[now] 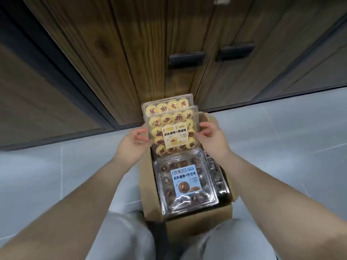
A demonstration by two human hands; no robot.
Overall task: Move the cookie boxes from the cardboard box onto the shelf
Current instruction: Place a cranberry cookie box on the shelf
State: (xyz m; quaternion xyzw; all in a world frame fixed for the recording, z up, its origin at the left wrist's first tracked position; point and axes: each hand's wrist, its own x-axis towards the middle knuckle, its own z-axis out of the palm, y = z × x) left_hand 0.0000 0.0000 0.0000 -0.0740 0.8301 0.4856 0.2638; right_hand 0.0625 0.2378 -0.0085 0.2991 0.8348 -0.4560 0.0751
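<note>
An open cardboard box (150, 199) sits on the floor between my knees. My left hand (131, 145) and my right hand (212, 139) grip the two sides of a clear box of yellow cookies (172, 132) with a cream label, held above the far end of the cardboard box. A second yellow cookie box (165, 105) lies behind it, half covered. A clear box of chocolate cookies (185, 182) with a blue label lies on top inside the cardboard box, nearer me. More dark cookie boxes (216, 177) stand on edge along its right side. No shelf is in view.
A wooden cabinet (150, 53) with two dark recessed handles (185, 59) stands right behind the cardboard box. Grey floor tiles (281, 137) spread to both sides. My knees in light trousers (127, 239) are at the bottom of the view.
</note>
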